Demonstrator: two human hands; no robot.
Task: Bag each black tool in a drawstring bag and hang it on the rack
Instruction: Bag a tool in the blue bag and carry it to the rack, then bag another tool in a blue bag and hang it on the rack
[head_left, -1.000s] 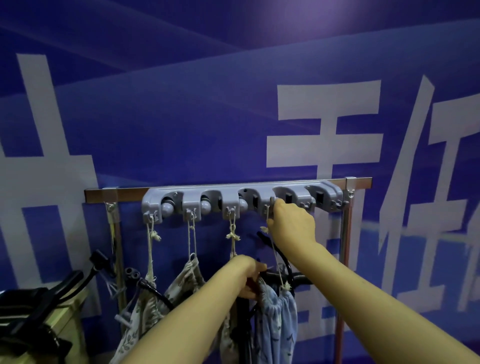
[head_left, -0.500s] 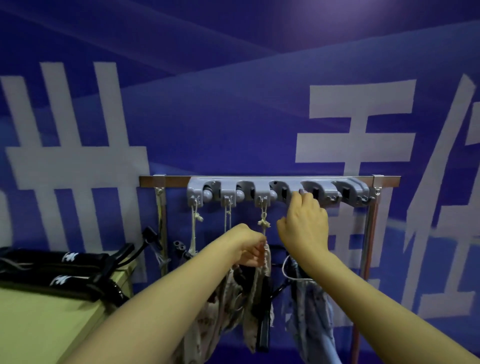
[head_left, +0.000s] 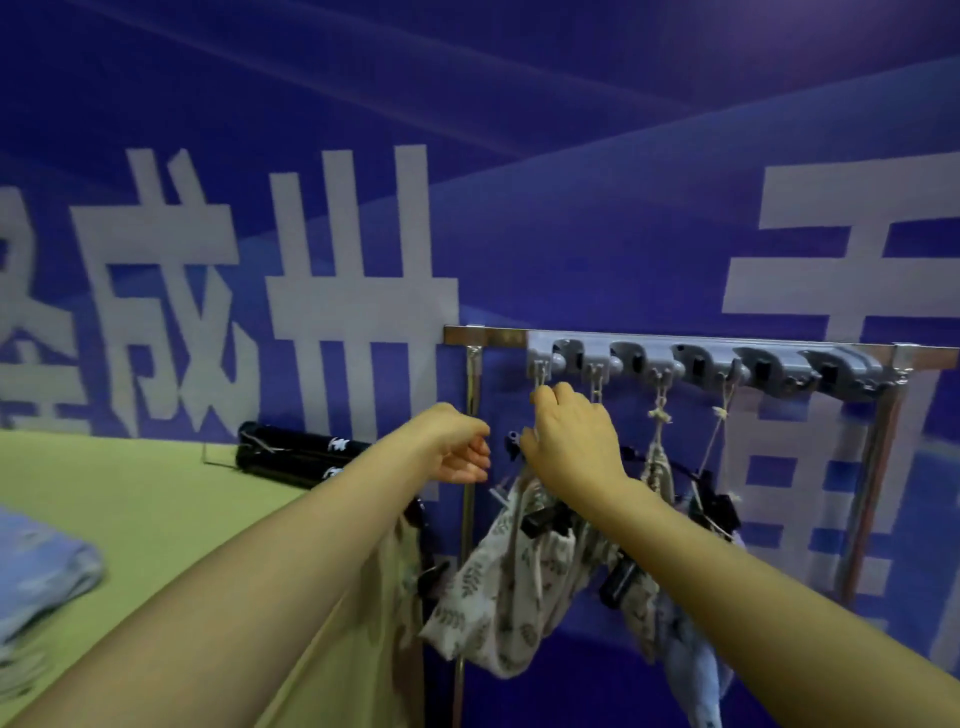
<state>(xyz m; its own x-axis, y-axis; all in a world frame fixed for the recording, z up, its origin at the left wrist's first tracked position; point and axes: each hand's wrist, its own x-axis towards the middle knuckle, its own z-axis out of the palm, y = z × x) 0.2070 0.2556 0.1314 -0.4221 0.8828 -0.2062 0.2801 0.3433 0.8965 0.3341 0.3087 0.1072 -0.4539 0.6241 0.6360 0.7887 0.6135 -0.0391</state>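
A grey hook rail (head_left: 701, 364) sits on a metal rack at the right. Several drawstring bags with black tools sticking out hang from its hooks: a leaf-patterned bag (head_left: 498, 587) at the left, another pale bag (head_left: 657, 467) in the middle, and a blue bag (head_left: 691, 670) low on the right. My right hand (head_left: 571, 441) is at the leftmost hook, with its fingertips pinched on that bag's cord. My left hand (head_left: 457, 452) hovers just left of the rack post, loosely curled and holding nothing. Two black tools (head_left: 296, 454) lie on the green table (head_left: 156, 519).
A stack of folded blue bags (head_left: 36, 571) lies at the table's left edge. The rack's upright posts (head_left: 470, 415) stand against a blue banner wall. The two rightmost hooks carry nothing.
My view has swung left. My right hand moved from the fourth hook to the leftmost hook's cord. My left hand let go of the bags and pulled back to the left.
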